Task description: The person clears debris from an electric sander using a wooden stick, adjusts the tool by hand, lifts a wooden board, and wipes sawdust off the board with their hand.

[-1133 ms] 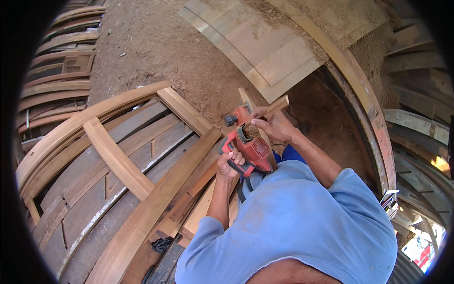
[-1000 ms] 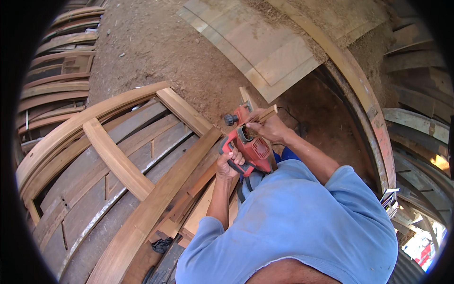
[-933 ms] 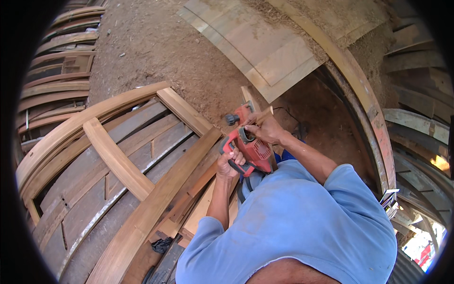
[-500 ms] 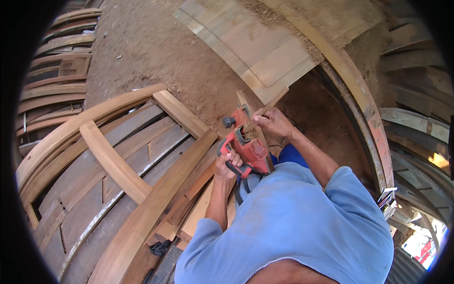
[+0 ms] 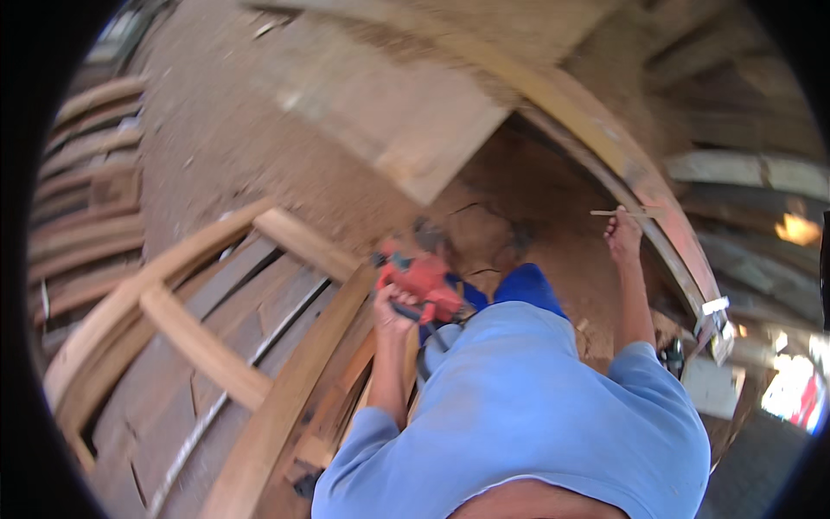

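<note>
A red electric hand planer [image 5: 424,281] is in my left hand [image 5: 395,309], whose fingers are wrapped round its rear handle. The planer is smeared by motion and hangs in front of my body, over the dirt floor. Out to the right, my right hand [image 5: 624,235] is closed on a thin wooden stick [image 5: 612,213], which pokes out to both sides of the fingers. That hand is near the long curved beam [image 5: 596,130].
At the left lies a wooden frame [image 5: 203,342] with curved and straight members, over grey boards. A pale panel [image 5: 389,104] lies on the dirt floor [image 5: 207,130] ahead. Curved timber pieces [image 5: 95,199] are stacked far left; more boards [image 5: 743,173] stand at the right.
My right hand has swung away from the planer, out to the right with the stick. The planer has shifted slightly left in my left hand. The whole view has turned.
</note>
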